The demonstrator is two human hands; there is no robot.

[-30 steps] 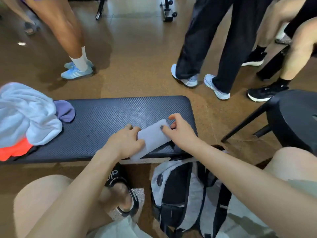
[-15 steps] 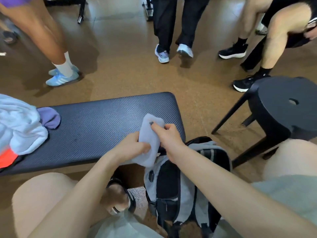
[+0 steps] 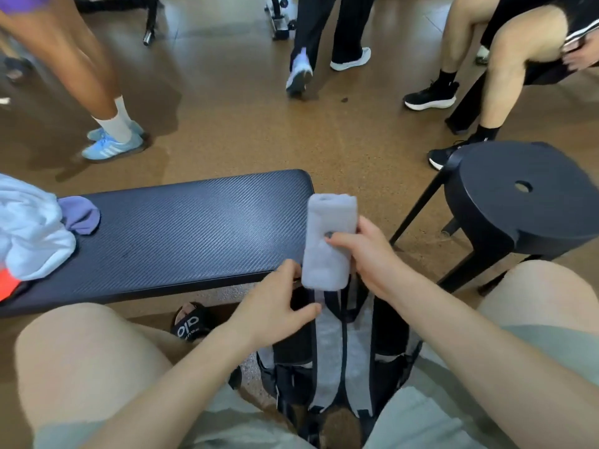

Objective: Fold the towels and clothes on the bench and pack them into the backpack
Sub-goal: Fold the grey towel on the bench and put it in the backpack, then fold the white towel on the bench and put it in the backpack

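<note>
A folded pale grey towel [image 3: 327, 254] stands upright in the air just past the right end of the black bench [image 3: 181, 234]. My right hand [image 3: 366, 257] grips its right side, thumb across the front. Directly below it a grey and black backpack [image 3: 356, 338] stands on the floor between my knees. My left hand [image 3: 275, 306] holds the backpack's top edge, its thumb close to the towel's lower left corner. On the bench's left end lies a heap of white cloth [image 3: 29, 231] with a purple piece [image 3: 79, 215] and an orange piece [image 3: 6, 283].
A black round stool [image 3: 525, 202] stands to the right of the backpack. Several people's legs and shoes are on the brown floor beyond the bench. My sandalled foot [image 3: 191, 322] rests under the bench's near edge.
The towel was lifted off the bench's right end, turned upright and carried right, above the backpack. My left hand let go of it and dropped to the backpack's top.
</note>
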